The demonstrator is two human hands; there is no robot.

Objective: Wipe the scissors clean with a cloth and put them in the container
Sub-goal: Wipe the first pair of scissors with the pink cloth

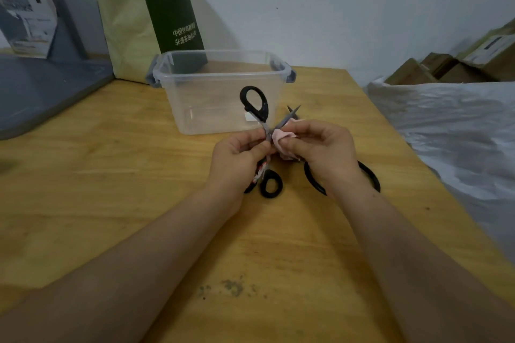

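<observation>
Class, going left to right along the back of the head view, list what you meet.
A printed box → paper bag → container → cardboard boxes.

Dim, flat, bluish indoor light. Soft shadows on table [111, 175] under left hand [237, 159] and right hand [326, 153]. Soft focus, some noise. Wide-angle bending far left and right of hands. Faint sheen on plastic sheet [459, 120] right of right hand.
</observation>
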